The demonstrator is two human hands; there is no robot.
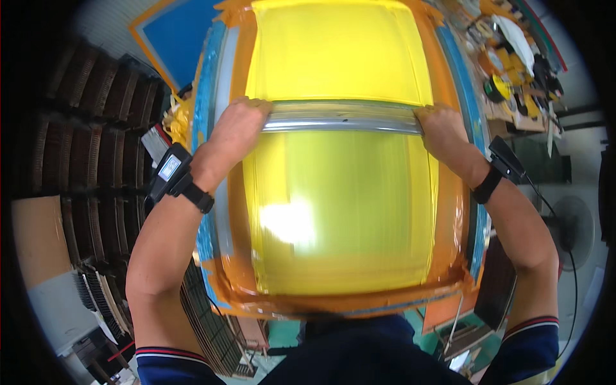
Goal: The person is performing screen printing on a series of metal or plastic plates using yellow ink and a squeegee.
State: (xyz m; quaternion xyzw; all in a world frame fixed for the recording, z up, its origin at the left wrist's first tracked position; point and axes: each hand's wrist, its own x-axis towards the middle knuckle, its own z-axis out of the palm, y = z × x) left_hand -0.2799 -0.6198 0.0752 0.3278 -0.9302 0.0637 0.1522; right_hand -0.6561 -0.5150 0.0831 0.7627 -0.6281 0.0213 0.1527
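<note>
A wide squeegee with a silvery metal holder (pixel 343 122) lies across a screen printing frame. My left hand (pixel 242 122) is closed round its left end, and my right hand (pixel 443 130) grips the right end. Beyond the squeegee, bright opaque yellow ink (pixel 340 51) covers the mesh. On the near side the mesh (pixel 359 212) looks thinner and greenish yellow, with a glare spot at its left. Orange tape (pixel 452 224) borders the mesh, and blue tape (pixel 208 102) runs along the outer sides. The squeegee's blade edge is mostly hidden.
Dark stacked racks (pixel 106 144) stand at the left. A blue panel with an orange border (pixel 176 42) leans at the far left. Tape rolls and tools crowd a bench (pixel 513 119) at the far right. A fan (pixel 571 231) stands at the right, near a hanging cable.
</note>
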